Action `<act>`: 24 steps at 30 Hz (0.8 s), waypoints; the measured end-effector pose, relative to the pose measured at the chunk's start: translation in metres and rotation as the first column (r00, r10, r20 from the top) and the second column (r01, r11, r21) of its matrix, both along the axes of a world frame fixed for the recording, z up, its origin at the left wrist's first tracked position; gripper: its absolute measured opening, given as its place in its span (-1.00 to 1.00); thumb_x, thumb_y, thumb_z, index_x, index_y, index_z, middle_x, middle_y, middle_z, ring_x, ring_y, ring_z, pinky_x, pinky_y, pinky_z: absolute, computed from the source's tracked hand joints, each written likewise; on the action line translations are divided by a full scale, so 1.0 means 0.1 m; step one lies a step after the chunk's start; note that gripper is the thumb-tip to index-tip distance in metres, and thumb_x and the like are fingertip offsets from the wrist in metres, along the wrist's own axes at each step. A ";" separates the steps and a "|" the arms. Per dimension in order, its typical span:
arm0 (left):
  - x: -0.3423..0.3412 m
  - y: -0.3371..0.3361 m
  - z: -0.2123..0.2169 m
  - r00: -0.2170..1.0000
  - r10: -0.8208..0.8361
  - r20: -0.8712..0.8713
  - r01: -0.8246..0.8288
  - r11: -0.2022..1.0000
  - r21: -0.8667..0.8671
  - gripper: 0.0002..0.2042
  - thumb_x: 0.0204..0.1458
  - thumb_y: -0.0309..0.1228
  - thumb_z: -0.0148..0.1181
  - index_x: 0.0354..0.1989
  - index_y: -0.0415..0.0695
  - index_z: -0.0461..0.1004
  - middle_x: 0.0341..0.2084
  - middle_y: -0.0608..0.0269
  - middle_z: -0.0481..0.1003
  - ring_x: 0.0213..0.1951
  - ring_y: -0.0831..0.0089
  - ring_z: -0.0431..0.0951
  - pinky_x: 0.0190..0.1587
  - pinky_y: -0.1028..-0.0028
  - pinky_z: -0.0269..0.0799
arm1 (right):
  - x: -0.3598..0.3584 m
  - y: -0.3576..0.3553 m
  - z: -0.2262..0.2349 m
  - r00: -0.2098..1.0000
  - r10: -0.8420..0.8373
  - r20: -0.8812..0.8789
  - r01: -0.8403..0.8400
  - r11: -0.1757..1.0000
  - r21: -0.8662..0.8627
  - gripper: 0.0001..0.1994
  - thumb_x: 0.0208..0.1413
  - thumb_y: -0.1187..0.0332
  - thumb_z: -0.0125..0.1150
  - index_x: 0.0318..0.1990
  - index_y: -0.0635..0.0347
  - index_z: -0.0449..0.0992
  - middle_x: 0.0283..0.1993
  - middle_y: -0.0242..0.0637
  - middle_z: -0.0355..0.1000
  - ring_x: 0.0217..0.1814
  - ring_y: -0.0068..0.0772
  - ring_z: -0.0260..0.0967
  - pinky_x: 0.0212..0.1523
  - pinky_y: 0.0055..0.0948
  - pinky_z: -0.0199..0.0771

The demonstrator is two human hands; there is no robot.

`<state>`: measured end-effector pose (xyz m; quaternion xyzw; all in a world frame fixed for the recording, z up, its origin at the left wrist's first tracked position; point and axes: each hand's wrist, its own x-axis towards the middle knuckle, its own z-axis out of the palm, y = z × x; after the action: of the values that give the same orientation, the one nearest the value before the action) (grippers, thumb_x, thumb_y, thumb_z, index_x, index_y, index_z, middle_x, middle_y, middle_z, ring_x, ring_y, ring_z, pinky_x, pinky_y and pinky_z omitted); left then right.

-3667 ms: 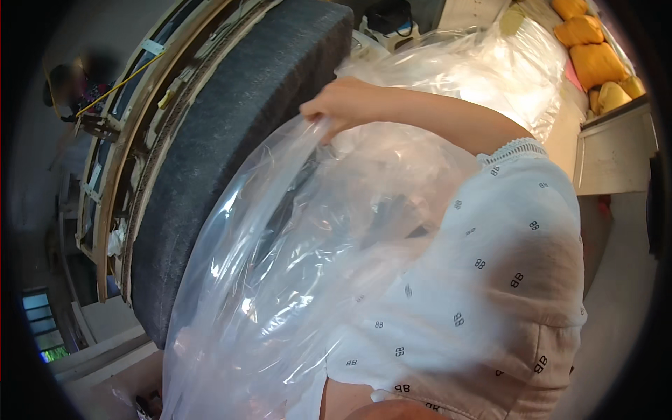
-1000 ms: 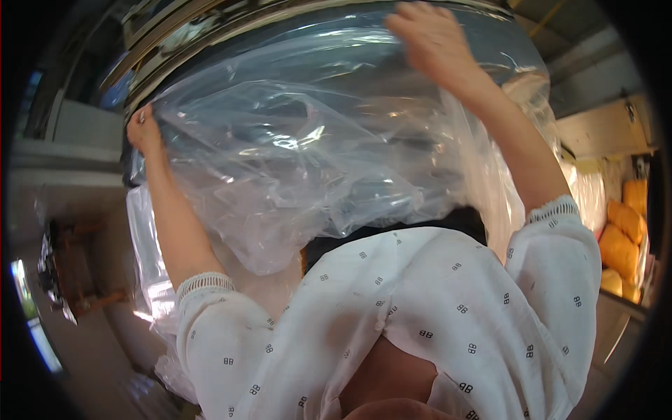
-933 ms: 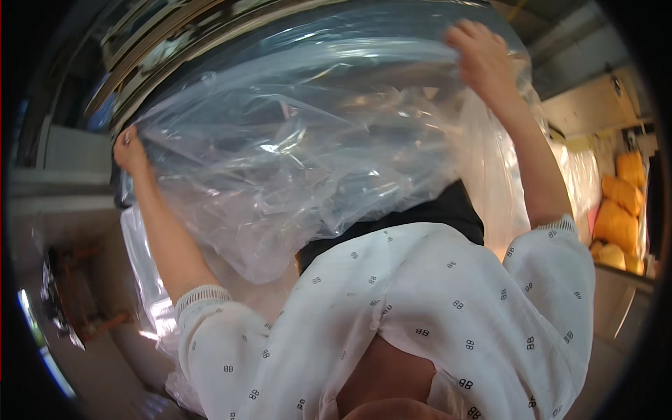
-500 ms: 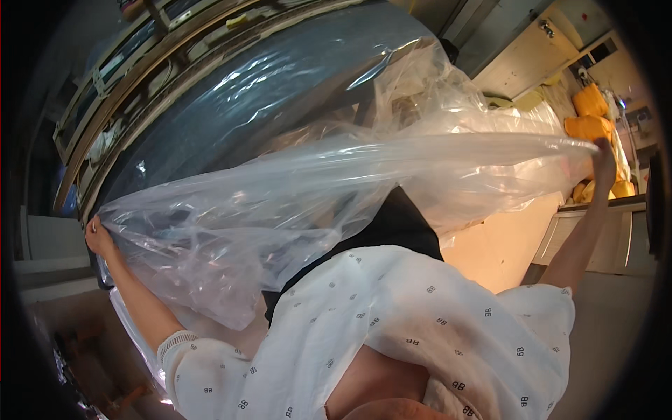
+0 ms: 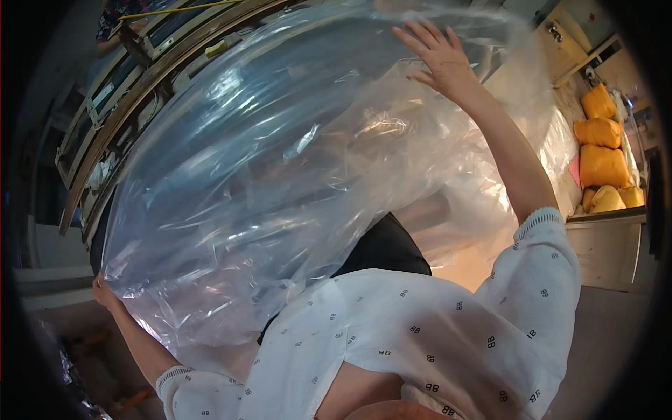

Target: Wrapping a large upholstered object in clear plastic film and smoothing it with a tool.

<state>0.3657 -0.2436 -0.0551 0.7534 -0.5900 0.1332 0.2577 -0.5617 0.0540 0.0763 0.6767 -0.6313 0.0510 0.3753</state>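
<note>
A large clear plastic sheet [image 5: 231, 189] spreads in front of me, wrinkled and glossy, over a dark bluish surface. At the sheet's near-left corner, my left hand [image 5: 103, 290] is closed on the edge of the film. My right hand [image 5: 442, 61] reaches far out over the sheet's far side, palm down, with its fingers spread and nothing gripped. Whether its palm touches the film is hard to make out.
A long frame with wooden and metal rails [image 5: 140, 105] runs along the far left. Beyond it, part of another person [image 5: 112, 21] in patterned clothing shows. Orange-yellow bundles [image 5: 602, 164] are stacked at the right. A tan surface [image 5: 462, 276] lies under the sheet's near-right side.
My right hand has let go of the sheet's right edge and swung far and left, fingers now spread. The film has billowed out away from me. My left hand has moved slightly nearer, still holding it.
</note>
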 end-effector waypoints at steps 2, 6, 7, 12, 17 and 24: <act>0.18 0.16 0.22 0.999 0.033 0.027 -0.033 0.999 -0.020 -0.68 -0.06 -0.15 0.08 -0.25 -0.12 0.52 -0.34 0.07 0.52 -0.26 0.14 0.50 -0.20 0.30 0.34 | -0.21 0.01 -0.41 0.954 -0.127 0.271 0.083 0.982 0.167 -0.49 -0.10 0.28 0.26 0.06 0.11 0.29 0.12 -0.17 0.18 0.14 -0.16 0.17 0.09 -0.34 0.21; 0.16 0.48 0.13 1.000 0.008 -0.010 -0.008 1.000 -0.016 -0.65 -0.06 -0.14 0.08 -0.29 -0.18 0.52 -0.36 -0.02 0.51 -0.27 0.07 0.48 -0.20 0.26 0.33 | -0.18 -0.08 -0.43 0.704 -0.035 0.709 -0.168 0.962 0.215 -0.46 -0.06 0.18 0.22 0.09 0.12 0.26 0.14 -0.18 0.16 0.13 -0.19 0.15 0.06 -0.34 0.22; 0.15 0.52 0.12 1.000 0.010 -0.007 -0.011 0.999 -0.048 -0.65 -0.06 -0.13 0.08 -0.30 -0.19 0.52 -0.38 -0.05 0.50 -0.29 0.04 0.48 -0.21 0.24 0.33 | -0.04 -0.16 -0.32 0.614 -0.032 0.788 -0.165 0.972 0.168 -0.48 -0.04 0.14 0.18 0.08 0.12 0.27 0.07 -0.20 0.21 0.06 -0.18 0.18 0.00 -0.32 0.23; -0.13 0.40 0.14 0.986 0.128 0.107 -0.120 0.990 -0.079 -0.66 -0.03 -0.15 0.07 -0.28 -0.21 0.50 -0.39 -0.07 0.48 -0.29 0.02 0.45 -0.22 0.20 0.31 | 0.14 -0.64 -0.24 0.927 0.012 0.375 0.067 0.978 -0.197 -0.50 -0.11 0.12 0.23 0.00 0.10 0.33 -0.11 -0.26 0.25 -0.07 -0.27 0.20 -0.16 -0.41 0.24; -0.23 0.41 0.13 0.984 0.107 0.140 -0.096 0.992 -0.085 -0.68 0.01 -0.17 0.04 -0.30 -0.21 0.50 -0.35 -0.07 0.47 -0.25 0.03 0.44 -0.20 0.20 0.30 | -0.07 -0.92 -0.18 0.921 -0.169 0.351 0.160 0.986 0.055 -0.52 -0.23 0.06 0.30 -0.17 0.15 0.40 -0.25 -0.34 0.29 -0.15 -0.42 0.22 -0.22 -0.51 0.20; -0.06 0.43 0.07 0.989 0.078 0.124 -0.066 0.993 -0.093 -0.67 0.03 -0.15 0.01 -0.27 -0.17 0.49 -0.32 0.00 0.46 -0.23 0.08 0.41 -0.15 0.24 0.28 | 0.05 -0.78 0.13 0.157 -0.552 0.819 -0.552 0.639 0.536 -0.81 -0.11 0.28 0.23 -0.50 0.13 0.36 -0.60 -0.59 0.15 -0.50 -0.75 0.05 -0.39 -0.70 0.05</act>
<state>0.3602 -0.2004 -0.0481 0.7522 -0.5711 0.2161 0.2478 -0.5570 -0.0237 0.0893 0.5533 -0.6637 0.2032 -0.4606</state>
